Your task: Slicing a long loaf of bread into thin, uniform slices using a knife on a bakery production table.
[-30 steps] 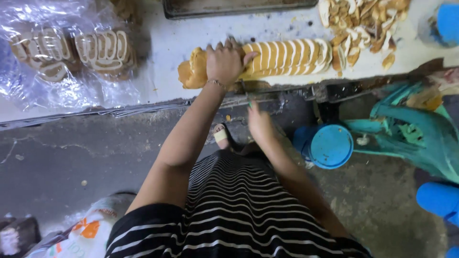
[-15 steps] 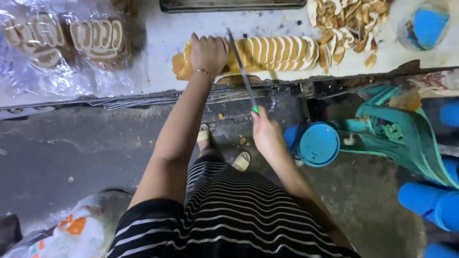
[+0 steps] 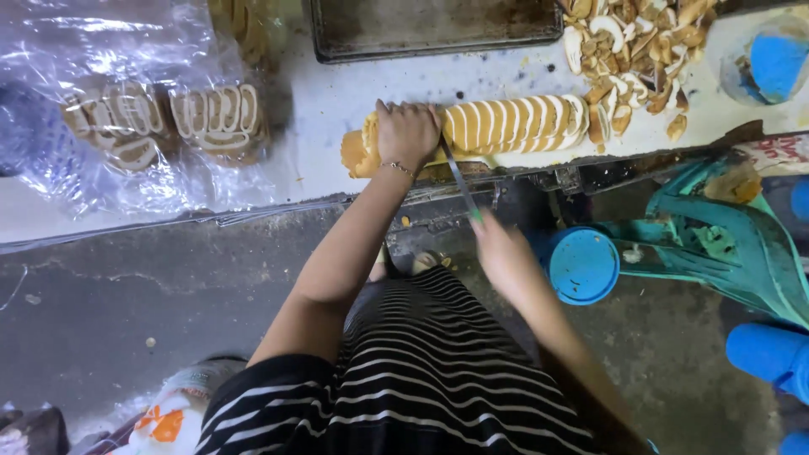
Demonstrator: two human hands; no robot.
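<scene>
Left hand [image 3: 408,133] lay palm-down on the bread loaf [image 3: 497,128], fingers curled over the top near its left end, pressing and gripping it; a thin bracelet sat at the wrist. The loaf lay lengthwise along the front edge of the white surface [image 3: 337,109], at roughly 12 o'clock from the person's body. Right of the hand the loaf was already cut into slices, which leaned together in a row; the uncut stub stuck out at 9 o'clock from the hand. Right hand [image 3: 504,253] was below the surface edge, at about 5 o'clock from the left hand, fingers clenched on the green handle of a knife [image 3: 459,179]. It was motion-blurred, so finger detail was unclear. The blade ran up toward 11 o'clock and met the loaf just beside the left hand's fingers. A metal tray [image 3: 438,32] sat at 12 o'clock from the loaf, close behind it. A pile of bread scraps [image 3: 632,50] lay at 2 o'clock, touching the sliced end. Bagged slices in clear plastic [image 3: 168,118] lay at 9 o'clock, well apart from the loaf. A blue round lid [image 3: 583,265] was just beside the right hand at 3 o'clock, near a teal plastic chair [image 3: 725,244].
</scene>
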